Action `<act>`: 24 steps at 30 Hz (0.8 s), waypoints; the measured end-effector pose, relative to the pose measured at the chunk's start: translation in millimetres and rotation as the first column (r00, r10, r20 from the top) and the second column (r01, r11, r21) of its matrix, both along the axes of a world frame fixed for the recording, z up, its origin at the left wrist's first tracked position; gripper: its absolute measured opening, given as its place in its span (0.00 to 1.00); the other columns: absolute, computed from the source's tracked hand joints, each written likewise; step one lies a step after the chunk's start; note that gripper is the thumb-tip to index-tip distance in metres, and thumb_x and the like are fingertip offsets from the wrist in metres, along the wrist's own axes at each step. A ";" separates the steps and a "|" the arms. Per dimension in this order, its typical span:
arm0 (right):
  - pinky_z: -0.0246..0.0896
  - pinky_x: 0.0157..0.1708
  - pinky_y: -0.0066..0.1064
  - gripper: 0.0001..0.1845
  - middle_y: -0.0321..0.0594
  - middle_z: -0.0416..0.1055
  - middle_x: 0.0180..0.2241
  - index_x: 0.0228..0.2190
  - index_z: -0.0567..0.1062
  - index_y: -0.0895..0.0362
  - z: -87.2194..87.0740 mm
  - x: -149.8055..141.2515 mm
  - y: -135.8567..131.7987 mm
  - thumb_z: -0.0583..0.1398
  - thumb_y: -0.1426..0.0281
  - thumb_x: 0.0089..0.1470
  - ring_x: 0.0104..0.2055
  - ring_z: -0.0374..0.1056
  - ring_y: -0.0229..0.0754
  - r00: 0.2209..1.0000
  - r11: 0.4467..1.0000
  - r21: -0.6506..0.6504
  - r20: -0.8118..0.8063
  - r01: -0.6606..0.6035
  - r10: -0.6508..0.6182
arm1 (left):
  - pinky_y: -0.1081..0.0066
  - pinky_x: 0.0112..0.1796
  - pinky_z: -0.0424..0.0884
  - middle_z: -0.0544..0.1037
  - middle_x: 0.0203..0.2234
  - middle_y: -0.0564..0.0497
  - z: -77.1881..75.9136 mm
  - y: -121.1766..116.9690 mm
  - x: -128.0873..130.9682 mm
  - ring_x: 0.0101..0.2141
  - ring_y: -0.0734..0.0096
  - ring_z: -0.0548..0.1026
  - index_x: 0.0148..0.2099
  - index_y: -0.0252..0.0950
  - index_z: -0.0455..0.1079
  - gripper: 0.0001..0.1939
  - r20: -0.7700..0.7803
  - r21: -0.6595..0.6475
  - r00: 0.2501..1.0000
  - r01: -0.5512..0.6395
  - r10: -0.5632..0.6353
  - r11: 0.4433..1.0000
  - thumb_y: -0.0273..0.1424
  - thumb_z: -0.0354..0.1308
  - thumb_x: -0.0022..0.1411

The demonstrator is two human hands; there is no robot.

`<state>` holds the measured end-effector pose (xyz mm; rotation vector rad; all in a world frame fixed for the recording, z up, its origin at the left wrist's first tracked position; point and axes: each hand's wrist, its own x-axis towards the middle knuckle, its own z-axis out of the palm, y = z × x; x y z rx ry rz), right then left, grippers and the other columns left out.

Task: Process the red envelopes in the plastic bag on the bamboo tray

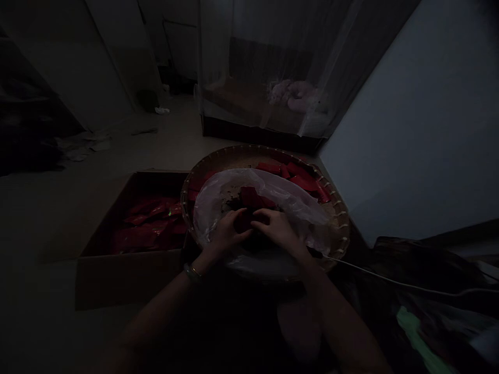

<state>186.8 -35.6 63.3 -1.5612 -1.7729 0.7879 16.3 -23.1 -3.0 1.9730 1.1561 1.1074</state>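
Observation:
In the dim light, my left hand (229, 231) and my right hand (277, 228) meet over a round woven tray (343, 228). Their curled fingers and thumbs hold a dark red packet (243, 222) between them; its lower part is lost in shadow. Just beyond the fingertips lies another red packet (255, 197), beside dark loose bits that are too dim to name. A clear plastic sheet or bag (210, 195) spreads around them inside the tray. More red packets (302, 176) lie along the tray's far right side.
Left of the tray stands an open cardboard box (128, 278) holding several shiny red packets (152, 221). A white cable (390, 280) runs from the tray to the right. Behind is a bed-like frame with a sheer curtain (257, 67). A pale wall (421, 130) borders the right.

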 end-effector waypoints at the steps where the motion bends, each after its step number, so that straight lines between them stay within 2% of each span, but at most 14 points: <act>1: 0.66 0.30 0.30 0.11 0.38 0.75 0.29 0.34 0.77 0.57 -0.1 -0.2 -1.0 0.60 0.71 0.46 0.27 0.70 0.38 1.000 1.000 0.001 0.016 -0.005 0.005 | 0.63 0.44 0.69 0.74 0.44 0.45 -1.0 0.3 -0.2 0.43 0.62 0.73 0.55 0.38 0.64 0.30 0.018 -0.023 1.000 -0.001 0.001 1.000 0.36 0.64 0.49; 3: 0.66 0.30 0.30 0.09 0.37 0.75 0.28 0.32 0.77 0.57 0.2 4.6 -0.6 0.58 0.73 0.47 0.27 0.71 0.38 1.000 1.000 0.000 -0.002 0.026 -0.026 | 0.63 0.44 0.69 0.75 0.45 0.46 -3.2 1.0 -0.4 0.44 0.61 0.73 0.55 0.38 0.64 0.32 0.086 -0.105 0.996 0.018 -0.009 0.994 0.37 0.65 0.48; 5: 0.66 0.29 0.30 0.11 0.38 0.76 0.29 0.34 0.76 0.58 0.5 14.1 1.9 0.57 0.73 0.48 0.27 0.71 0.38 0.997 0.999 -0.025 -0.062 0.038 -0.039 | 0.65 0.42 0.70 0.76 0.43 0.46 -4.6 1.2 0.0 0.42 0.62 0.74 0.55 0.37 0.65 0.31 0.192 -0.230 0.980 0.093 -0.049 0.969 0.36 0.65 0.48; 8: 0.66 0.33 0.31 0.13 0.40 0.75 0.36 0.38 0.75 0.57 1.1 25.7 4.4 0.58 0.69 0.49 0.34 0.72 0.40 0.991 0.999 -0.034 -0.129 -0.038 0.033 | 0.69 0.36 0.71 0.79 0.36 0.48 -3.5 -0.8 1.4 0.36 0.64 0.76 0.48 0.34 0.71 0.24 0.295 -0.441 0.951 0.218 -0.089 0.871 0.35 0.64 0.48; 11: 0.65 0.40 0.33 0.17 0.41 0.74 0.41 0.41 0.74 0.56 4.1 25.1 3.4 0.62 0.66 0.46 0.41 0.69 0.42 0.997 0.997 0.050 -0.044 -0.055 0.057 | 0.73 0.30 0.69 0.79 0.29 0.52 0.5 -4.1 2.6 0.29 0.68 0.75 0.42 0.33 0.75 0.19 0.287 -0.562 0.956 0.221 -0.062 0.797 0.35 0.64 0.47; 13: 0.63 0.41 0.34 0.12 0.41 0.74 0.37 0.35 0.77 0.56 7.5 20.8 2.7 0.63 0.66 0.45 0.40 0.69 0.42 1.000 0.993 0.117 0.019 -0.017 0.015 | 0.75 0.27 0.67 0.78 0.26 0.54 3.1 -5.2 2.5 0.27 0.71 0.74 0.40 0.33 0.75 0.17 0.277 -0.592 0.960 0.212 -0.051 0.778 0.35 0.65 0.45; 16: 0.63 0.37 0.33 0.08 0.39 0.74 0.30 0.27 0.77 0.57 11.1 18.0 3.9 0.61 0.65 0.48 0.34 0.69 0.41 0.999 0.983 0.181 -0.025 0.044 -0.040 | 0.77 0.25 0.65 0.77 0.22 0.55 5.5 -4.3 1.5 0.24 0.72 0.72 0.35 0.32 0.76 0.15 0.261 -0.611 0.962 0.227 -0.077 0.759 0.34 0.66 0.43; 20: 0.62 0.31 0.30 0.12 0.38 0.74 0.29 0.28 0.78 0.57 8.5 24.4 7.6 0.61 0.61 0.47 0.30 0.69 0.40 0.991 0.977 0.193 -0.112 0.092 -0.071 | 0.77 0.23 0.64 0.76 0.20 0.54 5.7 -1.7 0.4 0.23 0.72 0.72 0.31 0.31 0.76 0.14 0.260 -0.628 0.960 0.251 -0.105 0.736 0.34 0.67 0.41; 24: 0.62 0.34 0.31 0.12 0.39 0.75 0.30 0.30 0.77 0.57 5.7 28.5 7.2 0.61 0.61 0.47 0.34 0.69 0.42 0.996 0.985 0.165 -0.087 0.049 -0.035 | 0.77 0.23 0.64 0.77 0.21 0.53 2.0 -1.7 0.4 0.23 0.72 0.72 0.33 0.31 0.76 0.15 0.253 -0.642 0.961 0.250 -0.108 0.724 0.35 0.66 0.42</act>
